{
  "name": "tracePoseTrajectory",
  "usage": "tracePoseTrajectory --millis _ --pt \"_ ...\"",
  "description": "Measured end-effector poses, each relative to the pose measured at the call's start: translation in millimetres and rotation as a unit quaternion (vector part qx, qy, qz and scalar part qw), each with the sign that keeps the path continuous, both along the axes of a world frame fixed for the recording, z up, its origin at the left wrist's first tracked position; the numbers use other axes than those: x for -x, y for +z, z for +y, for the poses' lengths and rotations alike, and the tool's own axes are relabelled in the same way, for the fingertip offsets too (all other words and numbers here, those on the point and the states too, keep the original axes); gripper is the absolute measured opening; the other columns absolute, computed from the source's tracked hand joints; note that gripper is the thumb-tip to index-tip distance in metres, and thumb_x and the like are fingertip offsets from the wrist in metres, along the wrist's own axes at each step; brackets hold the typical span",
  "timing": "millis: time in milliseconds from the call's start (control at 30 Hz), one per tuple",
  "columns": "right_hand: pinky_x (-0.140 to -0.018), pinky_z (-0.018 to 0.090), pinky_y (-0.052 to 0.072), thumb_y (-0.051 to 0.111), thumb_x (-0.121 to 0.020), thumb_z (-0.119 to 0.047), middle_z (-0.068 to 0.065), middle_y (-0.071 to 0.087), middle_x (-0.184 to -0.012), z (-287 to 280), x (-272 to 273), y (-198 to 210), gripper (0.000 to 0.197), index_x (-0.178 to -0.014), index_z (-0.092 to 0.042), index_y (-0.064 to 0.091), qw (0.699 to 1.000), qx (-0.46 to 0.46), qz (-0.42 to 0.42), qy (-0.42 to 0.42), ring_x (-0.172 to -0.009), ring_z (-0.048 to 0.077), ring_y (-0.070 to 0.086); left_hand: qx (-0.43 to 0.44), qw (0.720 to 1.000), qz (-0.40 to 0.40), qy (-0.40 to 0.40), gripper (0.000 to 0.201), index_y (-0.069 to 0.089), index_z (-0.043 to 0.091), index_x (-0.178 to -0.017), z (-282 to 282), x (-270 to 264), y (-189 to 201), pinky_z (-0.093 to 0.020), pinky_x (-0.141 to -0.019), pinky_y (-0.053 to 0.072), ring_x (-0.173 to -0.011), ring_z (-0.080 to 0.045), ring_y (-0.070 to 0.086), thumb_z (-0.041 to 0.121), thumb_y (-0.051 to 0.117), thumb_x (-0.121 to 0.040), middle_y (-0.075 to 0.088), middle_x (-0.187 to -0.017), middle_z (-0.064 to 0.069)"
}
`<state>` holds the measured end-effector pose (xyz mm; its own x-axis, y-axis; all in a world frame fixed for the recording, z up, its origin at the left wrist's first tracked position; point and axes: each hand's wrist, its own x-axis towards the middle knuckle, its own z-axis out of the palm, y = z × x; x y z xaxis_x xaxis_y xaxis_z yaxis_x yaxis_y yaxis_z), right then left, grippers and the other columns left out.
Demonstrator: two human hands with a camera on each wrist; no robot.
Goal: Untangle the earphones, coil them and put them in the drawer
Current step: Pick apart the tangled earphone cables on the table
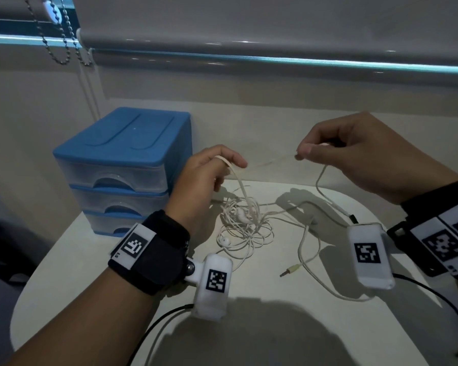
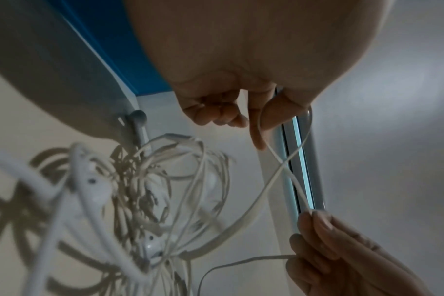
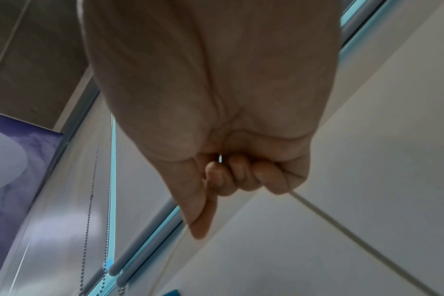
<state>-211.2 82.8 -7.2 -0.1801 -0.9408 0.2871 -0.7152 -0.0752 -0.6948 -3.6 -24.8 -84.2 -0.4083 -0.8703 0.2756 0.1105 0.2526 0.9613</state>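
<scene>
The white earphones [image 1: 245,220] lie in a tangled heap on the white table [image 1: 77,273], and their jack plug [image 1: 288,271] rests loose in front. One strand rises from the heap and loops over the index finger of my left hand [image 1: 224,163], whose fingers are curled. From there it runs taut to my right hand [image 1: 303,152], which pinches it between thumb and forefinger. In the left wrist view the cable [image 2: 279,174] crosses itself between my left hand [image 2: 256,120] and the right hand [image 2: 317,236]. The right wrist view shows my right hand [image 3: 231,176] in a fist, with cable [image 3: 342,222] trailing away.
A blue three-drawer unit [image 1: 122,159] with clear, closed drawers stands at the table's back left, close to my left hand. A blind's bead chain [image 1: 56,43] hangs at the wall. Black camera leads [image 1: 434,294] trail over the table's front.
</scene>
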Motion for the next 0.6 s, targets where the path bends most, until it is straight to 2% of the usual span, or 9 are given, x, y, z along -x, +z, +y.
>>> tracePoseTrajectory --millis 33,67,167,300,367,400,433,500,600 --pt "-0.078 0.026 0.043 0.070 -0.094 -0.026 -0.004 0.077 -0.085 -0.6 -0.9 0.5 0.014 -0.083 -0.022 0.077 1.000 0.014 0.005 -0.006 -0.077 0.016 0.065 0.004 1.000 -0.006 -0.018 0.034 0.077 0.019 -0.083 1.5 -0.4 0.5 -0.021 -0.062 0.037 -0.070 -0.011 0.044 0.011 0.047 -0.070 0.062 -0.078 0.004" --pt "-0.075 0.025 0.043 0.069 -0.095 -0.026 -0.002 0.076 -0.085 -1.9 -1.3 0.6 0.014 -0.083 -0.021 0.076 0.999 0.032 0.013 -0.016 -0.075 0.014 0.063 0.011 0.999 -0.013 -0.039 0.040 0.079 0.021 -0.087 2.5 -0.4 0.5 -0.020 -0.067 0.039 -0.075 -0.011 0.047 0.009 0.046 -0.068 0.070 -0.089 0.008" --pt "-0.072 0.029 0.046 0.068 -0.095 -0.024 0.007 0.075 -0.086 -6.2 -0.6 2.3 0.014 -0.084 -0.019 0.074 0.991 0.115 0.024 -0.063 -0.075 0.020 0.062 0.022 0.995 -0.002 -0.096 0.055 0.079 0.022 -0.101 6.6 -0.4 -0.1 -0.021 -0.082 0.042 -0.093 -0.011 0.055 0.004 0.041 -0.064 0.071 -0.122 0.001" --pt "-0.069 0.022 0.046 0.069 -0.095 -0.021 -0.005 0.071 -0.076 -6.0 -11.4 5.3 0.012 -0.084 -0.019 0.075 0.993 0.111 0.030 -0.020 -0.069 0.006 0.057 0.038 0.994 0.012 -0.102 0.051 0.072 0.016 -0.123 4.3 -0.1 -0.1 -0.020 -0.089 0.042 -0.115 -0.009 0.061 0.013 0.042 -0.082 0.071 -0.125 0.003" --pt "-0.069 0.030 0.050 0.070 -0.095 -0.023 -0.005 0.069 -0.073 -5.3 -20.5 4.1 0.012 -0.085 -0.022 0.075 0.995 0.070 0.066 0.033 -0.069 0.012 0.060 0.051 0.991 0.013 -0.122 0.038 0.068 0.014 -0.129 1.8 0.2 0.5 -0.013 -0.090 0.046 -0.119 -0.005 0.062 0.015 0.052 -0.095 0.071 -0.126 0.002" --pt "-0.070 0.036 0.052 0.069 -0.095 -0.025 -0.002 0.069 -0.074 -5.4 -24.6 3.3 0.011 -0.085 -0.023 0.075 0.994 0.052 0.082 0.054 -0.071 0.018 0.063 0.063 0.989 0.006 -0.133 0.033 0.068 0.012 -0.129 1.2 0.7 -0.3 -0.015 -0.093 0.047 -0.120 -0.006 0.062 0.017 0.057 -0.098 0.072 -0.124 0.001" --pt "-0.070 0.039 0.053 0.069 -0.095 -0.025 0.000 0.069 -0.073 -5.8 -28.0 2.9 0.012 -0.086 -0.023 0.075 0.993 0.041 0.087 0.067 -0.072 0.023 0.064 0.072 0.987 0.001 -0.143 0.030 0.069 0.007 -0.125 1.8 1.2 -1.3 -0.021 -0.095 0.049 -0.117 -0.010 0.064 0.018 0.060 -0.099 0.074 -0.117 0.000" --pt "-0.066 0.035 0.051 0.069 -0.095 -0.024 -0.001 0.068 -0.069 -8.0 -29.2 2.2 0.012 -0.086 -0.020 0.075 0.993 0.057 0.084 0.061 -0.066 0.019 0.064 0.063 0.986 0.016 -0.156 0.024 0.071 -0.003 -0.106 5.1 2.0 -2.9 -0.030 -0.084 0.051 -0.091 -0.017 0.066 0.017 0.059 -0.099 0.072 -0.088 -0.004" --pt "-0.056 0.023 0.043 0.069 -0.095 -0.021 -0.003 0.060 -0.062 -14.4 -13.6 1.4 0.012 -0.085 -0.014 0.073 0.990 0.132 0.050 -0.027 -0.055 0.010 0.053 0.057 0.988 0.049 -0.137 0.026 0.067 0.003 -0.083 2.9 1.6 -2.1 -0.024 -0.066 0.044 -0.063 -0.014 0.046 0.020 0.056 -0.099 0.053 -0.068 -0.007"
